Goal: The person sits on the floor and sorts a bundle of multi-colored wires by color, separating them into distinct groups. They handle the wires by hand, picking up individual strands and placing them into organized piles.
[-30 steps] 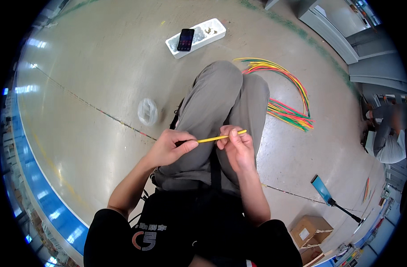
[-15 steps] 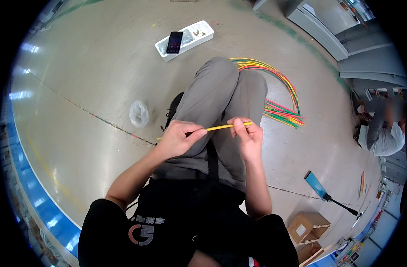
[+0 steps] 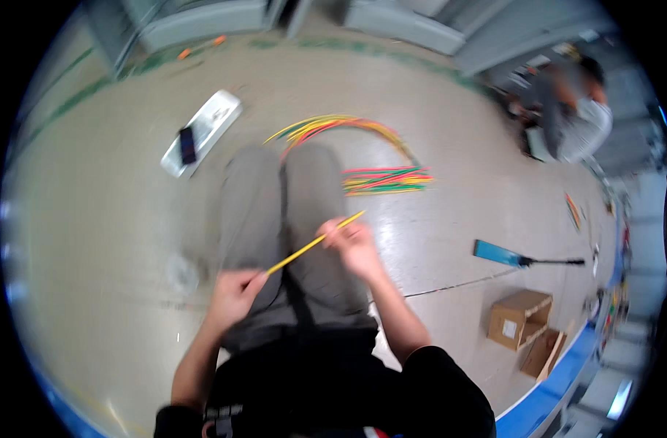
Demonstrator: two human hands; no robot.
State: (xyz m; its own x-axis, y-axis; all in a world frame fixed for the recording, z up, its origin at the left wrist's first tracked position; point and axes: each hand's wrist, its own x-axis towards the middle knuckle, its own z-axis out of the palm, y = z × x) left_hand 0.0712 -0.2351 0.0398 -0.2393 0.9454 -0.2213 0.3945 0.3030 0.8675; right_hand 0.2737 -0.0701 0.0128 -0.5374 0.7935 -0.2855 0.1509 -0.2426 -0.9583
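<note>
A thin yellow cable (image 3: 303, 251) slants over my lap, its far end up and to the right. My left hand (image 3: 235, 294) is closed round its near end, thumb on top. Toward the other end, my right hand (image 3: 348, 241) pinches it, and a short tip sticks out beyond the fingers. The right fingers are a little blurred. Past my knees, on the floor, lies a curved bundle of yellow, red and green cables (image 3: 388, 179).
A white foam tray (image 3: 215, 120) with a dark phone (image 3: 187, 145) stands far left. A hazy clear plastic bag or cup (image 3: 182, 273) sits left of my legs. To the right are a blue flat-headed tool (image 3: 500, 253), a cardboard box (image 3: 519, 317) and a seated person (image 3: 578, 124).
My view has swung to the right. The cable now slants more steeply, and my hands are farther apart, with more of it showing between them.
</note>
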